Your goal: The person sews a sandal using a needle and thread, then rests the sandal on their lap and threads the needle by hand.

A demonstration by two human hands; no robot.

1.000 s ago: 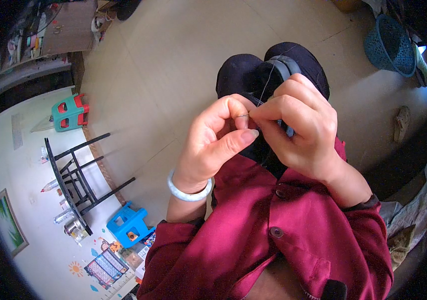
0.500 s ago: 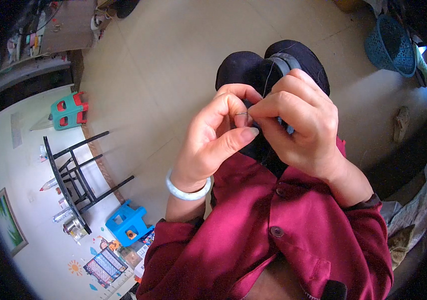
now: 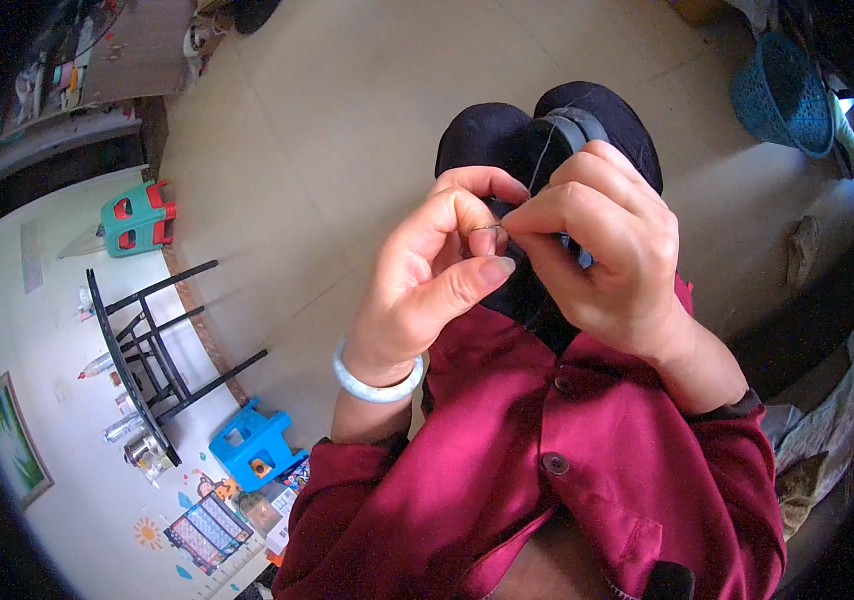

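My right hand (image 3: 602,235) is closed in a pinch, thumb and forefinger together, on a fine strand of thread (image 3: 539,160). My left hand (image 3: 432,265), with a pale bangle (image 3: 377,385) round its wrist, is curled beside it, the fingertips almost touching. A short dark line, which looks like the thread, crosses one left fingertip and leads to the right pinch. Beyond the hands, a grey round object (image 3: 569,128), perhaps a spool or roll, sits between my knees in dark trousers. Its lower part is hidden by my right hand.
To the left stand a black folding table (image 3: 152,360) with bottles and cans, a blue stool (image 3: 252,445) and a green-and-red stool (image 3: 137,218). A blue basket (image 3: 782,95) is at the upper right. Tiled floor (image 3: 317,110) lies ahead.
Both hands keep nearly the same pose. My right pinch has shifted very slightly right, and the thread by my knees lies a little differently. The whole view has moved a touch.
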